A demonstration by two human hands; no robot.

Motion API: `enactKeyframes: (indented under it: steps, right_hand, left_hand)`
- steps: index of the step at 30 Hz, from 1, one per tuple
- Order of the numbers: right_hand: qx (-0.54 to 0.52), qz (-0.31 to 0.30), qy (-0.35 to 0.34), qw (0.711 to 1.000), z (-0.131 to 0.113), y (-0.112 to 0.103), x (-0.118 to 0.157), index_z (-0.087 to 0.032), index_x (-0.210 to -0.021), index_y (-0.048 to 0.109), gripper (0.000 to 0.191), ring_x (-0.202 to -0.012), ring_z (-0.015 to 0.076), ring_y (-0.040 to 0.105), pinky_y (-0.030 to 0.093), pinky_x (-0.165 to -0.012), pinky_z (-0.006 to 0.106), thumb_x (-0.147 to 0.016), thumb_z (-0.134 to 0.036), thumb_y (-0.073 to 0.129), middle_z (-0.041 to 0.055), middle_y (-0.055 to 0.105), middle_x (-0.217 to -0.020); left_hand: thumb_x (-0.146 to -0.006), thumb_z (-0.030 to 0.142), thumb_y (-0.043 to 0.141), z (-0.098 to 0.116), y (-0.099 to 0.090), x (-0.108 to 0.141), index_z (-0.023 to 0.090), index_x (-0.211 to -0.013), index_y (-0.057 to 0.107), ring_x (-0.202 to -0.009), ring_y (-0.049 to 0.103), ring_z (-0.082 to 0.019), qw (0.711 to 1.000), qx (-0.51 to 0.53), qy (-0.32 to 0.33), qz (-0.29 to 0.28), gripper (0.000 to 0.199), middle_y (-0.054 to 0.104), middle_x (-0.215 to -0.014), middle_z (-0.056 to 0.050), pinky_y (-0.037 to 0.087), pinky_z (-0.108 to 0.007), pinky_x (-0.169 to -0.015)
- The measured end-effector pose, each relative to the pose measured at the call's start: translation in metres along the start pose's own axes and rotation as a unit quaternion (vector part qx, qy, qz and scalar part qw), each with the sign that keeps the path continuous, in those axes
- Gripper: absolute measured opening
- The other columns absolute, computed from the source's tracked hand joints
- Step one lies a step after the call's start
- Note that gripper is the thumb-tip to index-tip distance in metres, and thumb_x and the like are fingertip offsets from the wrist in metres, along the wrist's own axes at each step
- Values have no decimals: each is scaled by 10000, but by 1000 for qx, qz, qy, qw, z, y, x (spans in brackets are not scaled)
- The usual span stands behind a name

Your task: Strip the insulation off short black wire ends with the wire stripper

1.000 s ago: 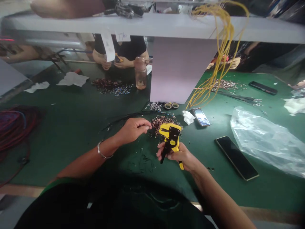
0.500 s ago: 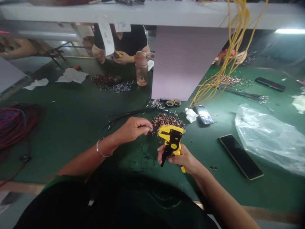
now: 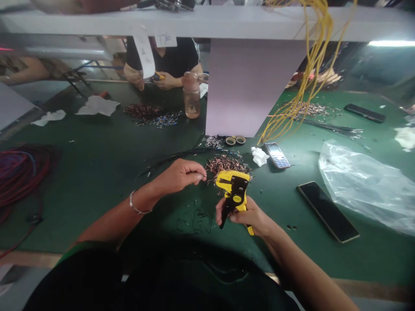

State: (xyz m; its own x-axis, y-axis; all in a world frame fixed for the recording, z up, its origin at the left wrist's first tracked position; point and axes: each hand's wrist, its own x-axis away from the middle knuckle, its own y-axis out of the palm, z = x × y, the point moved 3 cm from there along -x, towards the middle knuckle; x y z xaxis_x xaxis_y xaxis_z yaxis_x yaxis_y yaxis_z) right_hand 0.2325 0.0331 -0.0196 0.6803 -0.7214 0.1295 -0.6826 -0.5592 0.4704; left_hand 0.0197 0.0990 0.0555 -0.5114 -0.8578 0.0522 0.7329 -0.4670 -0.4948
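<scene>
My right hand (image 3: pixel 256 216) is wrapped round the handles of a yellow and black wire stripper (image 3: pixel 234 190), its head pointing up and to the left. Left of the tool, my left hand (image 3: pixel 181 176) is closed in a pinch on a thin dark wire, whose tip barely shows past the fingertips and stands apart from the stripper's jaws. Just behind the stripper lies a heap of short copper-coloured pieces (image 3: pixel 227 164). Dark wires (image 3: pixel 181 153) stretch across the table behind my left hand. Small dark scraps (image 3: pixel 197 218) are scattered in front of it.
On the green table are a smartphone (image 3: pixel 327 211), a keypad phone (image 3: pixel 277 155), crumpled tissue (image 3: pixel 260 156) and a clear plastic bag (image 3: pixel 363 185). Red cable coils (image 3: pixel 22 172) lie left. Yellow wires (image 3: pixel 308 86) hang from the shelf (image 3: pixel 97 26). A co-worker (image 3: pixel 162 60) sits opposite, beyond a bottle (image 3: pixel 192 97).
The camera view has shifted slightly. My left hand stays pinched on the wire and my right hand keeps hold of the stripper, both nearly still.
</scene>
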Motion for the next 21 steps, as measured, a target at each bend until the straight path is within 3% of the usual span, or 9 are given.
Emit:
enactKeyframes:
  steps: [21]
  right_hand:
    - [3,21,7,1000,4,7,-2,-140,-903,696,250,-684,205,654,529,-691,367,-705,-265,784,65,726,-753]
  left_hand:
    - [-776,219,507,2,12,-2,182,-734,700,-636,580,-122,998,-49,30,10,201,673,-657,-13,436,-255,-635]
